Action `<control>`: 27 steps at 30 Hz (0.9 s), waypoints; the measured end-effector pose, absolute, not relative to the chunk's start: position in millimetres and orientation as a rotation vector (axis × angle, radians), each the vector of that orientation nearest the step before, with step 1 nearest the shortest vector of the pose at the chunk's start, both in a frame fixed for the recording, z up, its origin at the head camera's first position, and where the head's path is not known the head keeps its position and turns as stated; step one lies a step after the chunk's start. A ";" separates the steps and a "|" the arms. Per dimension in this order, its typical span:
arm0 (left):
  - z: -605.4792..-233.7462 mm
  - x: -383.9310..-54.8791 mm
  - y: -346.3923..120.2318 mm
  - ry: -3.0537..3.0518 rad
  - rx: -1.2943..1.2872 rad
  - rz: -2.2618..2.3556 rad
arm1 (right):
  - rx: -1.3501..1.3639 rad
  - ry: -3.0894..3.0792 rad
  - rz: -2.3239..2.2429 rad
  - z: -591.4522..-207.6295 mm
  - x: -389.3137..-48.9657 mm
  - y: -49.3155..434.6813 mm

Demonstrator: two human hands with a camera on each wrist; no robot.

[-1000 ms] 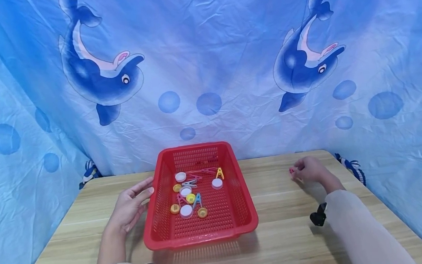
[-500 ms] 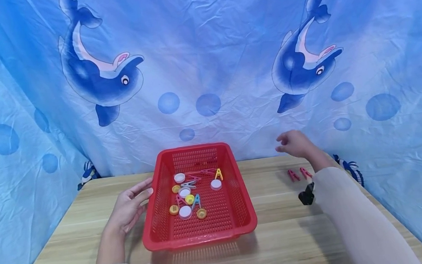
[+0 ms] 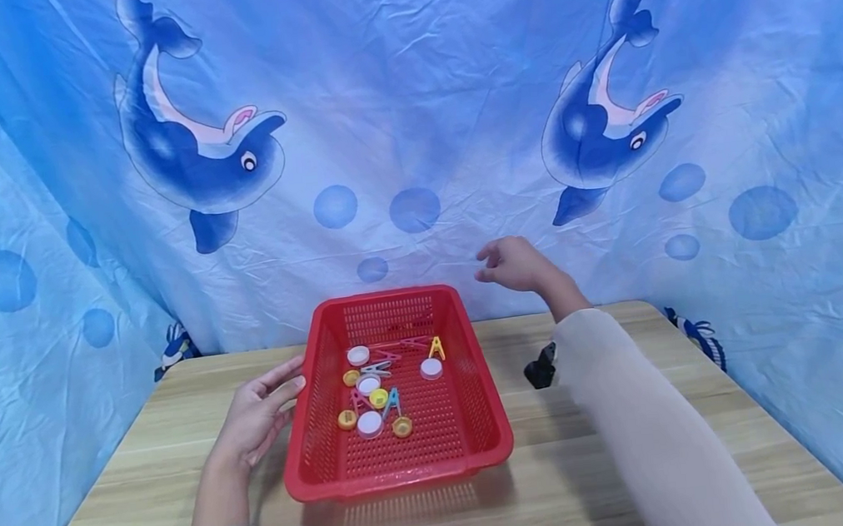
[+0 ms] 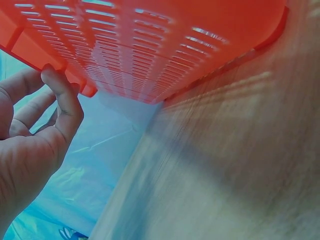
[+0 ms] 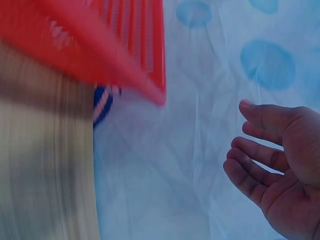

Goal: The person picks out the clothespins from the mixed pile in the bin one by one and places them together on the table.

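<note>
A red plastic basket stands on the table. Inside lie several clothespins, among them a yellow clothespin, a blue clothespin and a grey clothespin. Several round caps share the basket floor, including a white cap, a yellow cap and an orange cap. At the left rim, my left hand touches the basket from outside with loosely bent fingers. My right hand is in the air beyond the basket's back right corner, fingers loosely spread, holding nothing, as the right wrist view confirms.
The wooden table extends on both sides of the basket. A blue dolphin-print curtain hangs close behind the table. Tied cords show at its left back corner.
My right hand has put down a pink clothespin by another one at the right, risen and moved left toward the basket. My right sleeve now hides both clothespins. My left hand has stayed put.
</note>
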State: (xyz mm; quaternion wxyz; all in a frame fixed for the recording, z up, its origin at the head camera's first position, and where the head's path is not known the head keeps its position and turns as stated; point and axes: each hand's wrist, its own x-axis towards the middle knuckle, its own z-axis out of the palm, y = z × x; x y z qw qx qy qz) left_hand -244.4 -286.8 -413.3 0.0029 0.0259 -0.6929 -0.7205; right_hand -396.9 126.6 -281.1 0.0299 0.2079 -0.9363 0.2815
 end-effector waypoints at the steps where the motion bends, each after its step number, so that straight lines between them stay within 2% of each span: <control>1: -413.4 -244.4 -286.5 -2.174 0.088 -2.256 | 0.644 -2.879 0.885 -281.9 -396.3 120.0; 16: -414.3 -244.9 -284.8 -2.198 0.104 -2.229 | 0.716 -2.852 1.168 -305.3 -392.4 38.4; 27: -414.9 -245.9 -286.0 -2.198 0.085 -2.228 | 0.624 -3.022 1.264 -341.1 -397.8 9.7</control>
